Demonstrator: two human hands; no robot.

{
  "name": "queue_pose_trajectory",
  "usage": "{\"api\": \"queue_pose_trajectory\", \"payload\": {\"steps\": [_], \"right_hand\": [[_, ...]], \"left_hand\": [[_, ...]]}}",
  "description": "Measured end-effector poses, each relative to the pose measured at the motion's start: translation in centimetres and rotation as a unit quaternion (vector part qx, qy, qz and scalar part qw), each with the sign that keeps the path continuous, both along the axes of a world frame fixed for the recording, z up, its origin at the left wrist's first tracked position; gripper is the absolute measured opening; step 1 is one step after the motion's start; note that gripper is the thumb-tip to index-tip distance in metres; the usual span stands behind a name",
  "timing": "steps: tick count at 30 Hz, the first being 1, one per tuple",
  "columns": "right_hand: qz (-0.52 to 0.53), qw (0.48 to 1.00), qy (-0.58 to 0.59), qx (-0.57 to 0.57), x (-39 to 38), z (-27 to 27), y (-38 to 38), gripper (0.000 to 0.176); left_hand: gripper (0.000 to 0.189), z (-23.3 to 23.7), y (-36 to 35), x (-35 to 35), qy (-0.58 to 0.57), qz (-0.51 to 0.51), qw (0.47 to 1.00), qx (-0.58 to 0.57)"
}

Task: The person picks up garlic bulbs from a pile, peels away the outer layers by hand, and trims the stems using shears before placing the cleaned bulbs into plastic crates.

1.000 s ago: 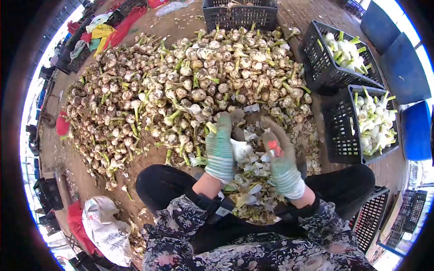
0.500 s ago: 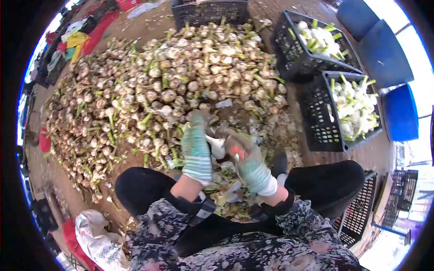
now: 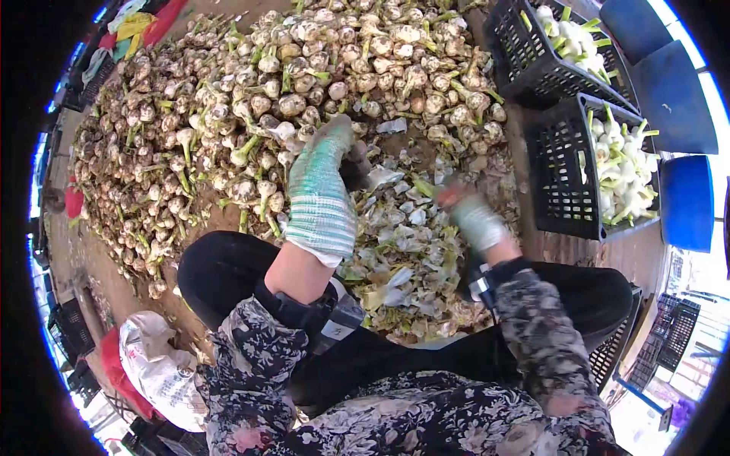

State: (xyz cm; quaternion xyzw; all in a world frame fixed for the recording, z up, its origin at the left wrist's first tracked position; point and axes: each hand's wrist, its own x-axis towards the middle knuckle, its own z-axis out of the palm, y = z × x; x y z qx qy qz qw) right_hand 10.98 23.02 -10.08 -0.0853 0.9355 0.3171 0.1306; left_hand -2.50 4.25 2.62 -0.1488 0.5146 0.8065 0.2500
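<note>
My left hand (image 3: 325,182), in a green-and-white striped work glove with soiled fingers, reaches over the near edge of a heap of garlic bulbs (image 3: 293,104). Its thumb is apart from the fingers, and no bulb shows between them. My right hand (image 3: 475,216), gloved alike and smeared by motion, is above the right side of a pile of peeled garlic skins (image 3: 403,251). Its fingers look closed round something reddish, too blurred to name. A pale green stalk (image 3: 423,187) shows just left of those fingers.
Two black plastic crates (image 3: 563,171) at the right hold clean white garlic (image 3: 620,167) with green stems. Behind them stand blue containers (image 3: 687,204). A white sack (image 3: 156,372) lies at the lower left. My bent knees flank the skins.
The white bulb between my hands is no longer visible there. My left hand has moved forward toward the heap, and my right hand has swung away to the right. The camera view has shifted.
</note>
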Motion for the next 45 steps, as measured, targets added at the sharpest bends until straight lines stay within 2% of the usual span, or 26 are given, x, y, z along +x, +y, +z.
{"api": "queue_pose_trajectory", "payload": {"steps": [1, 2, 3, 6, 8, 12, 14, 16, 18, 20, 21, 23, 26, 27, 29, 30, 31, 32, 34, 36, 38, 40, 42, 43, 44, 45], "right_hand": [[-0.21, 0.948, -0.052, -0.233, -1.0, -1.3, -3.3, 0.052], [-0.399, 0.797, -0.102, -0.442, -1.2, -2.8, -6.2, 0.076], [-0.332, 0.859, -0.118, -0.37, -0.7, -4.8, -8.4, 0.075], [-0.337, 0.825, -0.204, -0.404, 1.4, -4.3, -13.6, 0.081], [-0.382, 0.81, -0.261, -0.36, 2.3, -3.7, -15.1, 0.082], [-0.392, 0.805, -0.254, -0.367, 4.4, -4.1, -15.4, 0.083], [-0.433, 0.748, -0.323, -0.386, 4.2, -4.5, -15.7, 0.087], [-0.411, 0.758, -0.355, -0.36, 2.9, -4.6, -14.2, 0.079], [-0.504, 0.582, -0.43, -0.472, 1.4, -6.5, -10.5, 0.071], [-0.585, 0.649, -0.245, -0.419, 0.1, -4.7, -8.7, 0.059], [-0.584, 0.65, -0.246, -0.418, 0.2, -5.1, -8.4, 0.059], [-0.481, 0.736, -0.027, -0.476, 0.4, -7.0, -8.3, 0.065], [-0.548, 0.703, -0.136, -0.432, -2.8, -8.9, -9.9, 0.065], [-0.487, 0.75, -0.149, -0.421, -2.8, -8.7, -10.4, 0.068], [-0.482, 0.741, -0.105, -0.455, -2.1, -13.1, -9.9, 0.044], [-0.497, 0.715, -0.06, -0.487, -2.4, -11.6, -9.4, 0.031], [-0.404, 0.776, -0.118, -0.469, -2.5, -9.7, -7.5, 0.032], [-0.434, 0.763, -0.021, -0.479, -2.2, -10.4, -5.9, 0.031], [-0.523, 0.727, -0.076, -0.439, -2.6, -9.3, -3.3, 0.032], [-0.496, 0.713, -0.092, -0.487, -1.8, -7.2, -2.9, 0.036], [-0.256, 0.923, -0.051, -0.283, -1.4, -6.7, -5.0, 0.037], [-0.191, 0.908, -0.067, -0.366, -1.8, -7.2, -8.1, 0.046], [-0.234, 0.873, -0.044, -0.426, -0.4, -7.8, -10.9, 0.051], [-0.278, 0.873, -0.136, -0.376, -0.3, -11.4, -11.1, 0.059], [-0.323, 0.863, -0.082, -0.379, -0.1, -9.6, -11.7, 0.062], [-0.354, 0.843, -0.13, -0.383, -0.5, -9.2, -11.4, 0.065]], "left_hand": [[0.022, -0.4, -0.5, 0.0, -0.001, -0.023, 1.0, -0.013], [0.022, -0.5, -0.8, 0.2, -0.003, -0.025, 1.0, -0.017], [0.025, -0.6, -1.1, 0.4, 0.027, -0.039, 0.999, -0.01], [0.026, -0.4, -2.2, 0.6, 0.044, -0.062, 0.997, -0.008], [0.021, 0.2, -2.4, 0.4, 0.027, -0.084, 0.996, 0.002], [0.024, -0.2, -2.4, -0.1, 0.029, -0.079, 0.996, -0.017], [0.025, -0.3, -2.5, -0.3, 0.038, -0.09, 0.994, -0.047], [0.026, -0.7, -2.6, -0.5, 0.056, -0.113, 0.991, -0.036], [0.027, -0.4, -2.7, -0.7, 0.039, -0.115, 0.992, -0.029], [0.028, -0.4, -2.9, -0.7, 0.034, -0.128, 0.991, -0.015], [0.028, -0.5, -3.0, -0.8, 0.04, -0.13, 0.991, -0.011], [0.03, -1.1, -2.7, -0.7, 0.042, -0.116, 0.992, -0.017], [0.029, -1.0, -2.3, -0.6, 0.062, -0.097, 0.992, -0.051], [0.028, -0.3, -2.3, -0.5, 0.038, -0.106, 0.993, -0.043], [0.028, -0.1, -2.4, -0.4, 0.022, -0.103, 0.994, -0.038], [0.028, -0.4, -2.8, -0.3, 0.023, -0.107, 0.993, -0.039], [0.027, -0.5, -2.9, -0.4, 0.027, -0.11, 0.993, -0.04], [0.027, -0.5, -2.9, -0.6, 0.033, -0.11, 0.993, -0.038], [0.026, -0.4, -2.8, -0.5, 0.033, -0.093, 0.995, -0.028], [0.025, 0.0, -2.7, -0.3, 0.015, -0.103, 0.994, -0.023], [0.025, 0.6, -2.4, 0.3, 0.013, -0.111, 0.993, -0.03], [0.025, 1.0, -2.4, 0.9, 0.024, -0.126, 0.991, -0.027], [0.026, 1.1, -2.9, 1.3, 0.074, -0.144, 0.985, -0.056], [0.026, 0.9, -3.0, 1.3, 0.076, -0.132, 0.987, -0.058], [0.026, 0.6, -3.1, 1.2, 0.079, -0.121, 0.988, -0.059], [0.026, 0.3, -3.3, 1.0, 0.081, -0.121, 0.988, -0.059]]}}
